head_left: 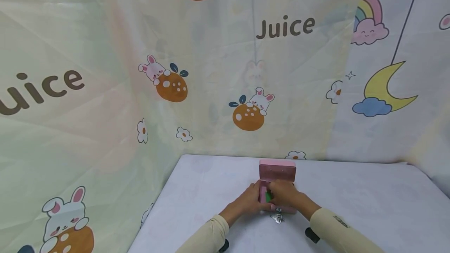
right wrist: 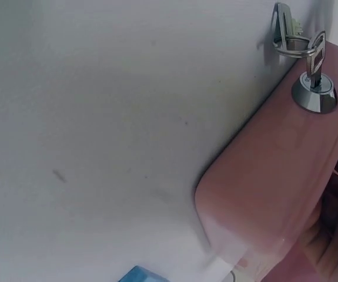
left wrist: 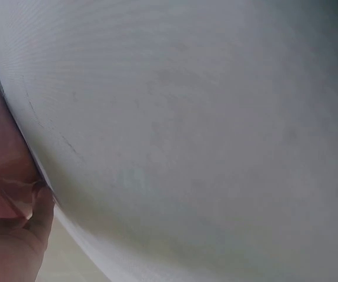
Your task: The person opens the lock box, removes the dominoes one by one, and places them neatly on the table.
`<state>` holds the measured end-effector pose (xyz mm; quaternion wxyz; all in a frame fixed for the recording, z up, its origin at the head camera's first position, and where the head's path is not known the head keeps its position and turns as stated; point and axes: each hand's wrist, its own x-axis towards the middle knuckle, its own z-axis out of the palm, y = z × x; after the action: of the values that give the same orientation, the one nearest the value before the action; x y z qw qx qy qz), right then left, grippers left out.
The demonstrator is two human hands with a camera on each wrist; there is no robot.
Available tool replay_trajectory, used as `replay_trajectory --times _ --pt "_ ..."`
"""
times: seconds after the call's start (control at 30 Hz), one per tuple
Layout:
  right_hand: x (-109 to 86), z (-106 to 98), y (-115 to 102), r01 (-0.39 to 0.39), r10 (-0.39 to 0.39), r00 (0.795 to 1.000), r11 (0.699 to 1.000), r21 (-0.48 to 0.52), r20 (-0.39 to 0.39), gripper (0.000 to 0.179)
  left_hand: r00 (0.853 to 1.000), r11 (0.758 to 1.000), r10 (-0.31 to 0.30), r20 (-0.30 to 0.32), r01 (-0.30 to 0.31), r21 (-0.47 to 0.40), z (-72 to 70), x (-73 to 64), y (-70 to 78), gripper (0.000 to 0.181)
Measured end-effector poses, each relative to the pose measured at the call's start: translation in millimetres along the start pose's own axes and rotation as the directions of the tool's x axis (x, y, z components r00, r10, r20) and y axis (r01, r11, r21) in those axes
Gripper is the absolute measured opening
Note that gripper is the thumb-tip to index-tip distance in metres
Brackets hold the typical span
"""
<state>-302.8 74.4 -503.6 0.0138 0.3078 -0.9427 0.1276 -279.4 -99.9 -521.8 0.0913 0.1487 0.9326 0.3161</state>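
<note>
A pink lockable cash box [head_left: 289, 209] stands on the white table with its lid [head_left: 277, 171] raised. Keys on a ring [head_left: 277, 218] hang at its front, one of them in the round lock [right wrist: 314, 94]. My left hand [head_left: 251, 199] grips the box's left side, thumb toward the front corner. Over the rim, my right hand [head_left: 285, 193] reaches into the box with bent fingers. Beside those fingers a green piece [head_left: 268, 196] shows inside; whether they pinch it is hidden. The right wrist view shows only part of the right hand's fingers [right wrist: 327, 241].
The white table [head_left: 211, 175] spreads around the box, its back edge against a printed cloth [head_left: 218, 143]. A blue object [right wrist: 142, 275] lies near the box's right end in the right wrist view, mostly cut off. Dark pieces [head_left: 312, 235] hang below the sleeves.
</note>
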Motion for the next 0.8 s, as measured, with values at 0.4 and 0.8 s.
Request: replay_trajectory --times 0.4,0.8 --pt "3.1 7.3 -2.5 0.049 -0.051 0.995 0.998 -0.027 -0.089 0.036 1.0 1.0 -0.015 0.001 0.015 0.008 -0.5 0.2 0.7 0.098" --pt "9.5 10.0 -9.9 -0.073 0.074 0.997 0.993 0.091 -0.005 0.035 1.0 1.0 -0.002 0.004 0.002 0.016 -0.2 1.9 -0.7 0.098"
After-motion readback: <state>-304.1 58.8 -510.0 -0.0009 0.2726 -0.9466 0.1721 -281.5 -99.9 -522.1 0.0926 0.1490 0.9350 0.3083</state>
